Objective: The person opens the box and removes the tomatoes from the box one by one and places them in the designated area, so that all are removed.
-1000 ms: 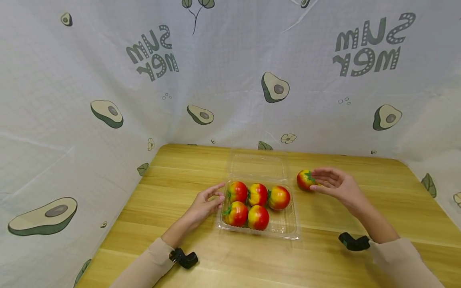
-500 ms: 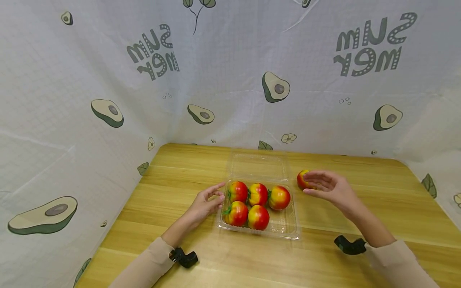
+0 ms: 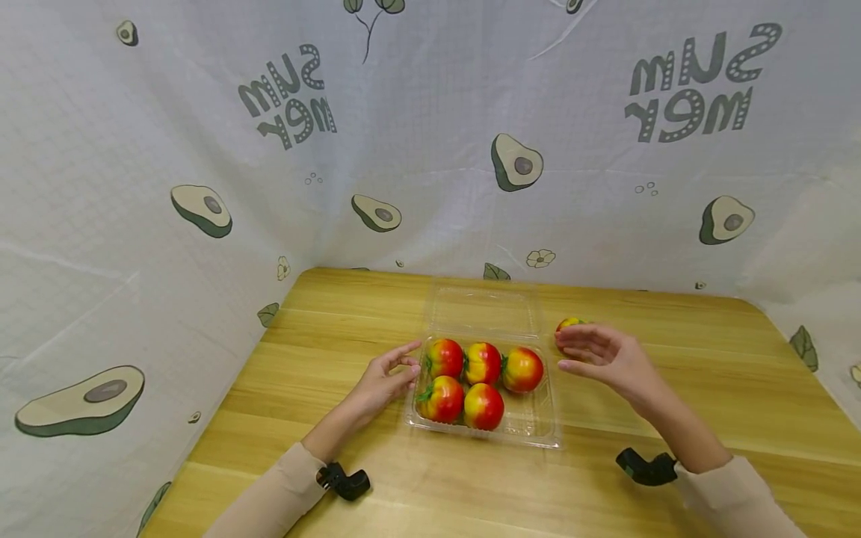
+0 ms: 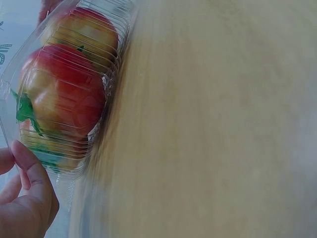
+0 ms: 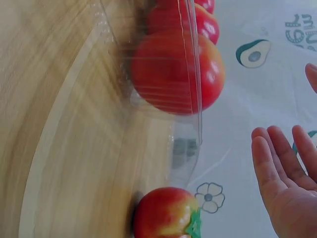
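Observation:
A clear plastic clamshell box (image 3: 531,416) holds several red-and-yellow round fruits with green leafy tops, their exact kind unclear. The box's front right space holds no fruit. At its left edge, my left hand (image 3: 378,385) pinches the rim between thumb and fingers, seen closer in the left wrist view beside a fruit (image 4: 69,89). My right hand (image 3: 608,362) hovers right of the box, fingers spread from the thumb, holding nothing. Behind its fingers, partly hidden, a loose fruit (image 3: 568,323) sits on the table; the right wrist view shows this fruit (image 5: 166,210) below the box.
The box's lid (image 3: 483,310) lies folded back behind it on the wooden table (image 3: 336,314). A white curtain (image 3: 430,149) printed with avocados stands around the back and sides. Each wrist wears a black camera.
My right hand has moved left and slightly toward me, from beside the loose fruit to in front of it. The loose fruit stays in place. My left hand has not moved.

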`<action>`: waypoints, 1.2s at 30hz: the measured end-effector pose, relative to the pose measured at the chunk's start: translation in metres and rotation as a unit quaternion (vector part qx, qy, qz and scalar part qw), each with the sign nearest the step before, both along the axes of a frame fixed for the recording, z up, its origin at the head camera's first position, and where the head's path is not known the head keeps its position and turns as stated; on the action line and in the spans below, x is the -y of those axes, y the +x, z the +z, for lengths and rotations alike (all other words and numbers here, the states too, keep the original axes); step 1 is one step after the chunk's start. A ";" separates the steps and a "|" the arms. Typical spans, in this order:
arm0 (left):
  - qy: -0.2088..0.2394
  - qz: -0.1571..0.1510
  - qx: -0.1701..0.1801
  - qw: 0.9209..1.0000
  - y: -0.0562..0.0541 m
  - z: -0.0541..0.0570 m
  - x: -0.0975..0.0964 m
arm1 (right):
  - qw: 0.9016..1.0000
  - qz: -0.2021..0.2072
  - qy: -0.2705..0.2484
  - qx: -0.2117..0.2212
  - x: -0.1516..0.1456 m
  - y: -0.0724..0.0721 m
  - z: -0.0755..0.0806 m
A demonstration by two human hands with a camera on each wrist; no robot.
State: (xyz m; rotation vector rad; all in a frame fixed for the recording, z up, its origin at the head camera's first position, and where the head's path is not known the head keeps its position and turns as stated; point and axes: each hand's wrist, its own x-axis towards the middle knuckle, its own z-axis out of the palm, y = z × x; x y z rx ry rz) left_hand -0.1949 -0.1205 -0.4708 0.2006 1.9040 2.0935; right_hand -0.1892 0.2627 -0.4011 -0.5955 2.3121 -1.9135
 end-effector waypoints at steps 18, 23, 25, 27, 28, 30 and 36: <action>0.004 0.002 0.005 1.000 0.000 0.000 0.000 | 1.000 0.004 0.019 -0.005 0.018 0.011 -0.003; 0.005 0.005 0.007 1.000 0.001 0.000 0.000 | 1.000 0.005 0.023 -0.010 0.025 0.014 -0.005; 0.005 0.005 0.007 1.000 0.001 0.000 -0.001 | 1.000 0.008 0.023 -0.010 0.027 0.016 -0.006; 0.006 0.005 0.008 1.000 0.001 0.000 -0.001 | 1.000 0.013 0.023 -0.011 0.030 0.017 -0.007; 0.006 0.005 0.008 1.000 0.001 0.000 -0.001 | 1.000 0.013 0.023 -0.012 0.031 0.018 -0.008; 0.006 0.004 0.009 1.000 0.001 0.000 -0.001 | 1.000 0.015 0.023 -0.015 0.033 0.019 -0.008; 0.005 0.005 0.008 1.000 0.001 0.000 -0.001 | 0.999 0.017 0.028 -0.027 0.038 0.022 -0.009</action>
